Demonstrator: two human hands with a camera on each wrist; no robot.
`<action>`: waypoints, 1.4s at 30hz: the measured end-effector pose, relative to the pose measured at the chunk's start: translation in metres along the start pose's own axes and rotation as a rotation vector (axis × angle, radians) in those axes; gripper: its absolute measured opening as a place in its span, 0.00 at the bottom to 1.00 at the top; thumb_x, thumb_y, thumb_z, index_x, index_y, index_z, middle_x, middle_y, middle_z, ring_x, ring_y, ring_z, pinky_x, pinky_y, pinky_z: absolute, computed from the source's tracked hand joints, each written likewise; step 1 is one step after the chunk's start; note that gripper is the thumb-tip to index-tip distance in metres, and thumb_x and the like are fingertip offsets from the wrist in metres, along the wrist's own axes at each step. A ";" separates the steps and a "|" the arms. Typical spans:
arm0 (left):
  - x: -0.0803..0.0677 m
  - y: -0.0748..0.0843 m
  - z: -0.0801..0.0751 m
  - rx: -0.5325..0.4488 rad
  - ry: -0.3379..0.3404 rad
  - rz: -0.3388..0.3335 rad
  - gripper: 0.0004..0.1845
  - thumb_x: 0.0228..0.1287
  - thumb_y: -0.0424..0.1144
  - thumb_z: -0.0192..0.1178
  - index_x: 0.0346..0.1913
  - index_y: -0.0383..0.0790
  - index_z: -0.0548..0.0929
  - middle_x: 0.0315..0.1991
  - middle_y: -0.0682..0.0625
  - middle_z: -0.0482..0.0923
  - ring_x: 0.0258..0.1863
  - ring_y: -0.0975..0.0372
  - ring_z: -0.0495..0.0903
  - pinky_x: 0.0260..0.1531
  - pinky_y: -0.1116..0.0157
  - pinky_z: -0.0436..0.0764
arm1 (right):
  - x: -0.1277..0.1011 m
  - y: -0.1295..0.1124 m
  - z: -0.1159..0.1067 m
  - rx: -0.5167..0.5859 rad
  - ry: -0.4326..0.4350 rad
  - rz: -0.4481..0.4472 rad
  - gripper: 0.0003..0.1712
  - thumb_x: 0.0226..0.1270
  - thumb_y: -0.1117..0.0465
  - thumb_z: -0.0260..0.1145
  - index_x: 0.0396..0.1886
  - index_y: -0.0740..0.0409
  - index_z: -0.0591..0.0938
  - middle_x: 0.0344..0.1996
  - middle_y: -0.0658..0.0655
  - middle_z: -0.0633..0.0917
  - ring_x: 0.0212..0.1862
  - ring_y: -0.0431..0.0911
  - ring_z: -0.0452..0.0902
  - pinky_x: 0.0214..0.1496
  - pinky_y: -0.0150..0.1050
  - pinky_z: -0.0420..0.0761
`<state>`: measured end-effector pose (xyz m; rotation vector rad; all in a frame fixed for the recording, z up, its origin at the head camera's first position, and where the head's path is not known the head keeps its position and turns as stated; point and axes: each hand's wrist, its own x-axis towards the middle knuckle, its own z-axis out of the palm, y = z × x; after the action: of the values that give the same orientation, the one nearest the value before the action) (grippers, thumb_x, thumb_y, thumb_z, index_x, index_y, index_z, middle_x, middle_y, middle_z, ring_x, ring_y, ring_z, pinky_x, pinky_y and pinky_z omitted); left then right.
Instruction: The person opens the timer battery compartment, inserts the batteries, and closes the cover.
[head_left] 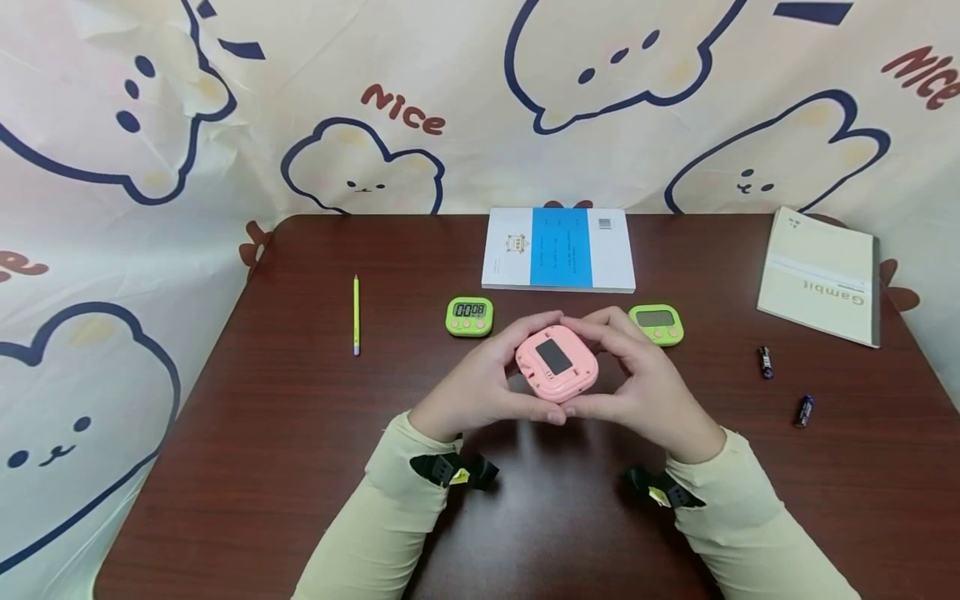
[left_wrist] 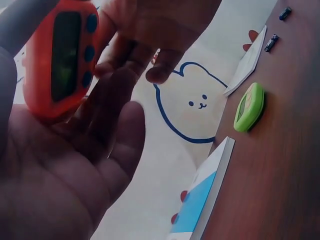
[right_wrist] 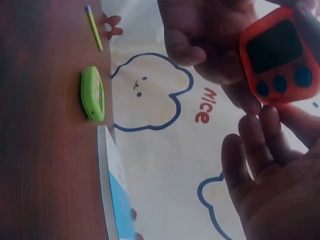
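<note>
Both hands hold a pink digital timer above the middle of the table. My left hand grips its left edge between thumb and fingers. On the right edge, my right hand grips likewise, and the two hands' fingertips meet around it. Its back, with a dark rectangle, faces up in the head view. The left wrist view shows the timer's screen side with three blue buttons, tinted orange-red. Behind the hands lie a green timer reading 00:08 and another green timer with a blank screen.
A yellow-green pencil lies at the left of the brown table. A white and blue book rests at the back edge. To the right are a Gambit notebook and two small batteries, one behind the other.
</note>
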<state>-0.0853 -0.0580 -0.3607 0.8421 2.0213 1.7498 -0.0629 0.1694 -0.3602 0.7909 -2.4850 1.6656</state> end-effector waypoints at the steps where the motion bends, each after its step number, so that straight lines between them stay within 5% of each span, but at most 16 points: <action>1: 0.000 0.000 0.001 0.012 0.005 0.005 0.50 0.48 0.34 0.80 0.74 0.47 0.65 0.67 0.57 0.71 0.64 0.64 0.71 0.65 0.61 0.72 | 0.000 0.001 -0.001 0.005 -0.009 0.004 0.49 0.42 0.66 0.86 0.68 0.50 0.77 0.51 0.47 0.76 0.57 0.43 0.72 0.59 0.32 0.76; 9: 0.000 0.005 0.000 0.107 0.095 0.004 0.46 0.50 0.35 0.79 0.72 0.44 0.68 0.61 0.55 0.76 0.53 0.61 0.77 0.54 0.61 0.80 | 0.000 0.007 -0.022 0.070 0.043 0.065 0.46 0.46 0.72 0.82 0.68 0.52 0.77 0.53 0.52 0.79 0.52 0.47 0.77 0.54 0.31 0.80; 16: 0.001 0.006 -0.003 0.063 0.191 0.035 0.37 0.57 0.31 0.74 0.69 0.43 0.70 0.49 0.50 0.80 0.42 0.58 0.79 0.43 0.54 0.83 | 0.000 0.010 -0.028 0.089 0.077 0.061 0.29 0.56 0.74 0.75 0.59 0.57 0.83 0.50 0.53 0.83 0.48 0.48 0.80 0.49 0.32 0.83; 24: 0.004 0.002 -0.002 0.018 0.161 0.046 0.43 0.59 0.28 0.72 0.74 0.47 0.63 0.53 0.50 0.84 0.43 0.59 0.81 0.45 0.60 0.84 | 0.001 0.016 -0.024 0.084 0.042 -0.004 0.21 0.59 0.76 0.72 0.52 0.60 0.86 0.48 0.53 0.84 0.49 0.46 0.80 0.49 0.34 0.84; 29: 0.005 0.001 -0.002 0.018 0.152 0.051 0.41 0.59 0.29 0.72 0.73 0.48 0.65 0.55 0.51 0.83 0.44 0.59 0.81 0.46 0.55 0.84 | 0.000 0.015 -0.028 0.026 0.040 0.023 0.19 0.61 0.74 0.72 0.51 0.58 0.86 0.47 0.50 0.85 0.47 0.44 0.80 0.48 0.32 0.84; 36: 0.007 -0.004 0.003 -0.037 0.149 0.038 0.40 0.59 0.27 0.71 0.71 0.47 0.64 0.56 0.49 0.83 0.42 0.58 0.81 0.43 0.55 0.83 | 0.000 0.013 -0.023 0.007 0.096 0.101 0.23 0.67 0.70 0.68 0.62 0.57 0.81 0.45 0.51 0.85 0.42 0.44 0.80 0.41 0.30 0.81; 42: 0.011 -0.010 0.015 -0.104 0.123 0.054 0.41 0.62 0.26 0.68 0.74 0.50 0.61 0.59 0.44 0.81 0.46 0.57 0.83 0.44 0.63 0.84 | 0.003 0.011 -0.004 0.115 0.206 0.163 0.15 0.73 0.66 0.64 0.57 0.63 0.82 0.33 0.55 0.83 0.28 0.50 0.79 0.30 0.36 0.83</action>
<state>-0.0872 -0.0403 -0.3721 0.7804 1.9804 1.9622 -0.0710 0.1750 -0.3671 0.4089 -2.3856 1.8506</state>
